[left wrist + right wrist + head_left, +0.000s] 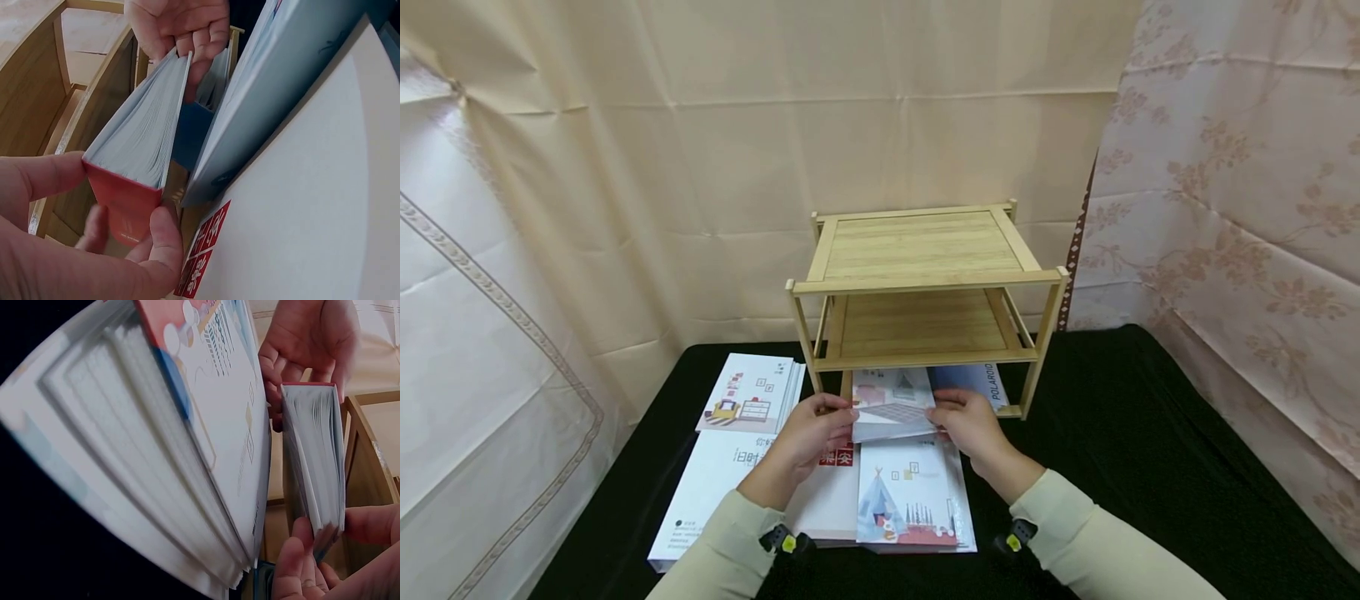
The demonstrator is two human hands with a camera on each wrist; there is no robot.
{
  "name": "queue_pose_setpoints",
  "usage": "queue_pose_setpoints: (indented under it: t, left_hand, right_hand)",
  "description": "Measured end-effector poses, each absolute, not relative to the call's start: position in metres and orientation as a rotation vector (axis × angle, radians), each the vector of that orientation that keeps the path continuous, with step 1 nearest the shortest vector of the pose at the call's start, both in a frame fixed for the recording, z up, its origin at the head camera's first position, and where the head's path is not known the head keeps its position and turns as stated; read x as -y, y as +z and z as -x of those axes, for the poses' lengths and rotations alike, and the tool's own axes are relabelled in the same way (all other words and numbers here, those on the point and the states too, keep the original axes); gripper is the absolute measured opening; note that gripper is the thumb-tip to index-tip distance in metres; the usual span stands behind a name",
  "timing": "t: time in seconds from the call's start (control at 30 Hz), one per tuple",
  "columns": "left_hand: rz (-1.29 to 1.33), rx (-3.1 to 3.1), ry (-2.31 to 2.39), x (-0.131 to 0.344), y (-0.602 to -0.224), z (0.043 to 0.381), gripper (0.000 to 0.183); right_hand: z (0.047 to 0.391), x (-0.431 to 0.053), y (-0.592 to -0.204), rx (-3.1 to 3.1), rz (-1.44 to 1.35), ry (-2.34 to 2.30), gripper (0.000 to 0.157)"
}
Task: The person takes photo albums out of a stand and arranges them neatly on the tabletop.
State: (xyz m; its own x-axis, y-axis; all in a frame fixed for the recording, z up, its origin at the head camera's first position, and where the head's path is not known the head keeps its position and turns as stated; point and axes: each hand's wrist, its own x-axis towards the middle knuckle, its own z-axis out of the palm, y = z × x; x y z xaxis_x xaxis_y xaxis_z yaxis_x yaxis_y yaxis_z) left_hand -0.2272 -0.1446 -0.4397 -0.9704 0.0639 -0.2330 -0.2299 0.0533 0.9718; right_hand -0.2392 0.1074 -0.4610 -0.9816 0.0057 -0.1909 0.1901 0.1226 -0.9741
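A thick album (891, 421) with a red spine (125, 203) and pale covers is held in front of the wooden rack (925, 358). My left hand (812, 437) grips it at the spine side, thumb and fingers on opposite covers. On the opposite, open-page side, my right hand (976, 429) pinches the covers, as the right wrist view also shows. The pages (315, 444) face up toward the cameras. Under the rack's lower shelf lies a blue album (973, 383) with "POLAROID" lettering, partly hidden by the right hand and the held album.
Nearer me lies a book with a tent picture (906, 492) on a stack, beside a white book with red label (838, 454). More white books (748, 392) lie at the left. Black cloth (1120, 467) covers the table; curtains (737, 167) hang behind and at both sides.
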Motion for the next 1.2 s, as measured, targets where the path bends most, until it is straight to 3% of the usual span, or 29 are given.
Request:
queue_pose_setpoints:
  t: [0.13, 0.3, 0.7, 1.2]
  left_hand:
    - [0.161, -2.081, 2.002, 0.145, -0.441, 0.228, 0.059]
    - [0.133, -2.035, 1.986, 0.145, -0.44, 0.229, 0.071]
    - [0.013, -2.028, 1.854, 0.143, -0.436, 0.223, 0.065]
    - [-0.149, -2.069, 1.714, 0.135, -0.432, 0.212, 0.08]
  right_hand:
    - [0.237, -0.113, -0.46, -2.244, -0.175, -1.96, 0.05]
    - [0.234, -0.121, -0.46, -2.236, -0.183, -1.918, 0.056]
    - [0.233, -0.134, -0.46, -2.226, -0.208, -1.857, 0.06]
    - [0.23, -0.153, -0.46, -2.124, -0.204, -1.843, 0.057]
